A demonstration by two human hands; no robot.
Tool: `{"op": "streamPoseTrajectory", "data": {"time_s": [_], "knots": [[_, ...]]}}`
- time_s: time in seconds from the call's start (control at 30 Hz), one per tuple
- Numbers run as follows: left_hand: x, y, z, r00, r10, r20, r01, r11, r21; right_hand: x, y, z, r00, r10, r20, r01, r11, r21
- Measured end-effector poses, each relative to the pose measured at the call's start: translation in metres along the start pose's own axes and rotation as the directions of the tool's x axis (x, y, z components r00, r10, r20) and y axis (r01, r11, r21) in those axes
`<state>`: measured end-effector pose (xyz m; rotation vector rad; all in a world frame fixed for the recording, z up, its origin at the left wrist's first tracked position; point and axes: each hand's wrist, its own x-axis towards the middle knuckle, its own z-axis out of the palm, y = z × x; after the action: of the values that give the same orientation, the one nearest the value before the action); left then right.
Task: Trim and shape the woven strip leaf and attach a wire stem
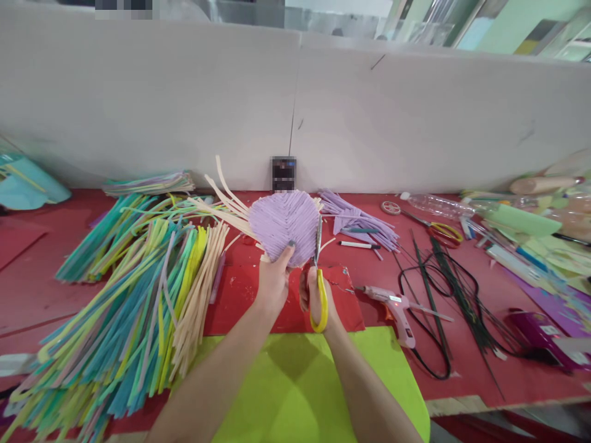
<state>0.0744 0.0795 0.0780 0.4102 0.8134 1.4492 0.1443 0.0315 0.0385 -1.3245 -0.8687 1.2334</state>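
My left hand [273,280] grips a lilac heart-shaped woven piece [281,221] by its lower edge, thumb on top. Loose cream strips [231,209] stick out from the heart's left side. In my right hand [314,292] is a pair of scissors [322,301] with yellow handles; its blades point up along the heart's right edge. Whether the blades touch the heart I cannot tell. Both hands are above a red board [286,307], which lies partly over a lime-green sheet [295,381] at the table's near edge.
Bundles of coloured strips [133,320] spread over the left side. Behind the heart lie lilac strips [360,221] and a white marker [359,245]. To the right are a pink glue gun [394,307], dark wires [455,295], and more scissors [446,232]. A pale partition [184,104] stands behind.
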Motion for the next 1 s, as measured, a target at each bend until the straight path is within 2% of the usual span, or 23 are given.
{"op": "streamPoseTrajectory", "data": {"time_s": [0.3, 0.53, 0.7, 1.0], "knots": [[0.0, -0.004, -0.001, 1.0, 0.008, 0.015, -0.008, 1.0, -0.013, 0.0, 0.0, 0.003, 0.993, 0.095, -0.072, -0.092, 0.995, 0.044], [0.0, -0.004, 0.0, 1.0, 0.004, 0.0, -0.004, 1.0, -0.019, -0.002, -0.001, 0.003, 0.998, 0.044, -0.045, -0.044, 0.999, 0.019], [0.0, -0.002, 0.0, 1.0, -0.002, 0.008, 0.002, 1.0, -0.008, 0.007, 0.008, 0.001, 0.999, -0.022, 0.025, 0.019, 0.991, 0.133], [0.003, -0.007, -0.003, 0.998, -0.022, 0.058, 0.018, 0.998, 0.067, 0.012, 0.002, -0.007, 0.998, -0.061, 0.0, 0.061, 0.987, 0.151]]}}
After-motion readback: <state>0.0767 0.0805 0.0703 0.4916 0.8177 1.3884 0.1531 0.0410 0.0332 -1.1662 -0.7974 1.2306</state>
